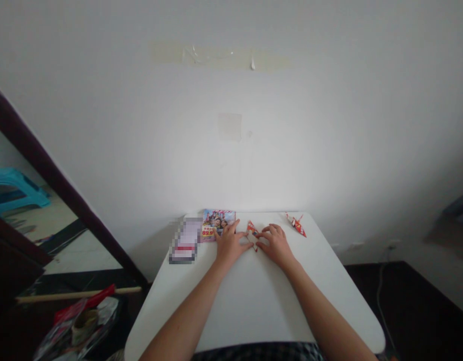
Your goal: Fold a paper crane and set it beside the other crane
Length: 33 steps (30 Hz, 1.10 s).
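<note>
Between my two hands a small piece of folded origami paper (251,228), red and orange patterned with a pale part showing, lies on the white table (254,301). My left hand (231,243) has its thumb and a finger at the paper's left edge, its other fingers spread over the corner of a printed flyer (216,216). From the right, my right hand (274,243) pinches the paper's other edge with thumb and forefinger. A finished red and white paper crane (297,224) rests near the table's back right corner.
A blurred-out phone-like device (186,240) lies on the table's left side. The table's far edge meets a white wall (261,165). At the lower left stand a bag of rubbish (84,321) and a wooden stick (128,290); a blue plastic stool (24,190) shows beyond a dark frame.
</note>
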Available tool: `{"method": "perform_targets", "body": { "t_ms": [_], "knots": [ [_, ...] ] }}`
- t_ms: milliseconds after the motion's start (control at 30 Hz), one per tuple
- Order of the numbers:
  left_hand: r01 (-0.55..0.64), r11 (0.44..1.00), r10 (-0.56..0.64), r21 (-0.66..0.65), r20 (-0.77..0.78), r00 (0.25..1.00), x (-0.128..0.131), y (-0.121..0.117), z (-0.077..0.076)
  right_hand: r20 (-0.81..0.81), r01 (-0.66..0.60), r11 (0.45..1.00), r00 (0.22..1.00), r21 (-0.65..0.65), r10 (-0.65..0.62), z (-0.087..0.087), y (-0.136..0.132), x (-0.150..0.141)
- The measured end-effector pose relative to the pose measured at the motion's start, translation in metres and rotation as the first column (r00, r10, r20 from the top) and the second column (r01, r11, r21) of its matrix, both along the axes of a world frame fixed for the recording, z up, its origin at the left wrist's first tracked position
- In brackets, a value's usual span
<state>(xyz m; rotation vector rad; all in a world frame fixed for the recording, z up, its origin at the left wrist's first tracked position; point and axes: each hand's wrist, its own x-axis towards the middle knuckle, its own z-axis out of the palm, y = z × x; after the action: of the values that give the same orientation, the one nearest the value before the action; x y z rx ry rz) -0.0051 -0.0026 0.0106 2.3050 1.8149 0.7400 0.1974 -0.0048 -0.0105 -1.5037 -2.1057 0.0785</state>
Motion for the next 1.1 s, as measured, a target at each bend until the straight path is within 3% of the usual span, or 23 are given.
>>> {"method": "perform_targets", "body": {
  "t_ms": [300,700,800,1100],
  "knots": [
    [-0.043,0.998,0.042,-0.041,-0.028,0.999,0.002,0.005,-0.003,-0.030,0.059,0.998,0.998,-0.010,-0.059,0.003,0.000,-0.006],
    [0.013,0.989,-0.037,-0.145,-0.169,0.985,-0.003,0.004,0.000,0.051,0.077,0.994,0.996,-0.083,-0.073,0.003,0.001,-0.003],
    [0.049,0.986,-0.077,-0.161,-0.171,0.982,-0.007,0.004,0.001,0.062,0.082,0.990,0.995,-0.115,-0.076,0.008,0.000,-0.002],
    [0.025,0.989,-0.043,-0.143,-0.125,0.991,-0.011,0.006,0.002,0.072,0.065,0.982,0.996,-0.179,-0.053,0.018,-0.006,-0.001]
  ]
}}
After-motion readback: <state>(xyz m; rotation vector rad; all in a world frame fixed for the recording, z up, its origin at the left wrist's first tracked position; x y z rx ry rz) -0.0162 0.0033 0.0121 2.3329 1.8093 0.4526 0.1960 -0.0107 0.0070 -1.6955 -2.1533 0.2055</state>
